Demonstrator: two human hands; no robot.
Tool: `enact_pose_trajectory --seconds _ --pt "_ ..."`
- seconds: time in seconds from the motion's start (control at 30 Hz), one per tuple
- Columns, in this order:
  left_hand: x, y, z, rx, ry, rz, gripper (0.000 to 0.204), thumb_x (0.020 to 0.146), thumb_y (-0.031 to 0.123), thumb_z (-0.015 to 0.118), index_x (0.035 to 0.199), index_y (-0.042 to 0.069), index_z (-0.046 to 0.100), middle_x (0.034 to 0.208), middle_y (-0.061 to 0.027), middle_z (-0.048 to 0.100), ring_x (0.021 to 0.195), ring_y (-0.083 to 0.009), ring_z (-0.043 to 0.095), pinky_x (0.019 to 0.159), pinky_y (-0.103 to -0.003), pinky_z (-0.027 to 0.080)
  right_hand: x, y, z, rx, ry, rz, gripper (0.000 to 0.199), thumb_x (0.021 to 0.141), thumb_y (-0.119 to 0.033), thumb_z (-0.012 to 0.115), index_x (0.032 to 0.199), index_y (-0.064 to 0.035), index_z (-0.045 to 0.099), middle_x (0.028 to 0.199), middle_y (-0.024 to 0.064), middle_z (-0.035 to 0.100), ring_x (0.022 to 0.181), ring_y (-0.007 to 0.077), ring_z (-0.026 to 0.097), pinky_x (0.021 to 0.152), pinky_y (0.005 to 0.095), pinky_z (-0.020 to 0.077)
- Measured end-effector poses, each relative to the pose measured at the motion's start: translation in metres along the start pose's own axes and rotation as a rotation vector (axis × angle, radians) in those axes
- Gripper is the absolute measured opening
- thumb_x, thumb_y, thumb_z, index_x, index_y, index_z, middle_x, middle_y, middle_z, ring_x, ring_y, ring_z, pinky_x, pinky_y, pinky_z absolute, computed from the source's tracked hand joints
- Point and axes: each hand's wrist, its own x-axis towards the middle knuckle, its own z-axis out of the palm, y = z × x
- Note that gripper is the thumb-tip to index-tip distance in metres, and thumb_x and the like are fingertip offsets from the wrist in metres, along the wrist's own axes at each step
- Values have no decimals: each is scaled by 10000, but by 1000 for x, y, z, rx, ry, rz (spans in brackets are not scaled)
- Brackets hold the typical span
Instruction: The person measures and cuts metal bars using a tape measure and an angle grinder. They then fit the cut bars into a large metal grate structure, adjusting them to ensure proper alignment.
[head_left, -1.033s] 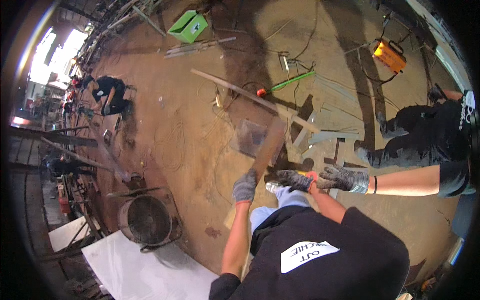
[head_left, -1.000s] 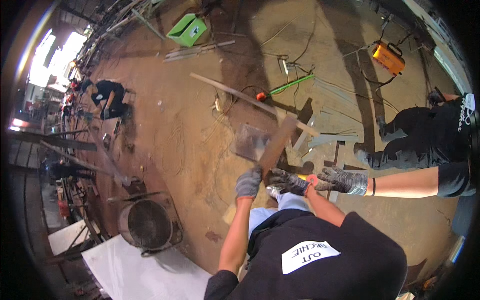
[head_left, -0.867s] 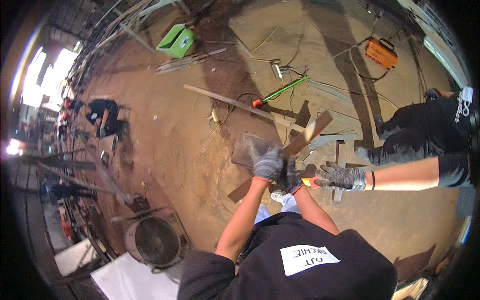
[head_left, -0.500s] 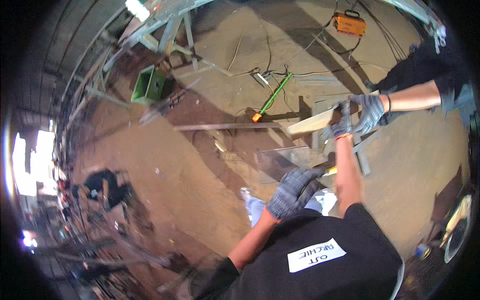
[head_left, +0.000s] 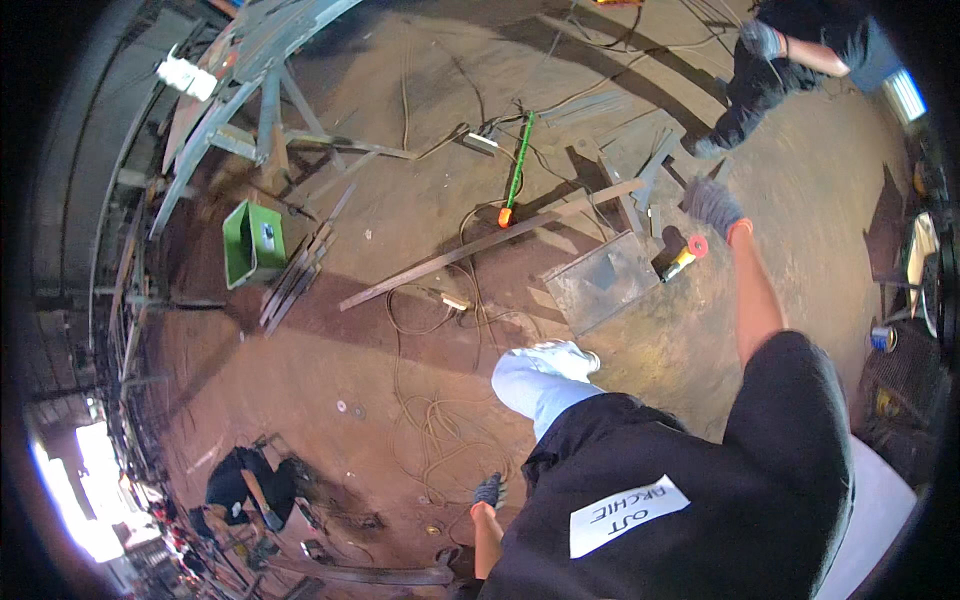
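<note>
My right hand [head_left: 714, 206], in a grey knit glove, reaches out over the floor. Its fingers are curled beside a short dark metal piece [head_left: 673, 172]; whether it grips that piece is not clear. Close below lies a yellow angle grinder [head_left: 682, 262] with a reddish disc, beside a square metal plate [head_left: 603, 282]. A long flat metal bar [head_left: 480, 245] slants across the floor, its right end near several metal pieces [head_left: 655, 165]. My left hand [head_left: 488, 491], also gloved, hangs low at my side with fingers loosely apart, above a coiled cord [head_left: 435, 435].
A co-worker's gloved hand [head_left: 762, 40] shows at the upper right. An orange tape measure [head_left: 506, 216] with its green blade drawn out lies beyond the bar. A green bin [head_left: 252, 245] and a metal-legged table [head_left: 268, 120] stand left. Another person [head_left: 245, 488] crouches at the lower left.
The view has turned. My left hand has dropped to my side. The co-worker's hand has drawn away from my right hand, and the pale piece they both held no longer shows between them.
</note>
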Motion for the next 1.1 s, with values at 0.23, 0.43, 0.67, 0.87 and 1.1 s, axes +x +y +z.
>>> enact_pose_trajectory --seconds 0.23,0.43,0.67,0.87,1.1 --pt "52 44 -6 332 -146 368 342 865 399 497 971 103 631 869 -82 633 747 -245 596 667 -355 467 -159 -304 -20 1610 -1483 655 408 833 -468 555 853 -69 635 767 77 636 626 208 589 580 398 474" --pt "48 172 -9 627 -162 561 340 871 375 484 980 87 628 908 -117 626 795 -278 591 701 -380 464 -144 -334 -13 2047 -1334 971 396 856 -443 525 818 -60 621 741 83 629 567 205 573 512 368 465" --pt "52 339 18 980 -164 736 338 877 347 469 991 68 623 954 -157 619 851 -317 586 742 -410 461 11 -256 -14 2125 -1071 1151 409 853 -397 528 993 -29 639 839 97 665 650 215 606 563 363 484" --pt "77 495 58 1492 -229 1103 337 883 323 457 1000 51 620 993 -192 613 898 -350 582 777 -435 459 130 -210 61 1751 -1172 433 363 871 -342 470 1064 -73 618 888 80 661 665 237 605 666 361 487" --pt "13 587 59 1428 -520 871 320 875 272 470 1014 18 607 1016 -202 618 938 -342 594 788 -422 467 198 -110 54 2634 -538 1549 345 883 -343 527 1130 -105 558 927 58 648 791 225 631 694 363 502"
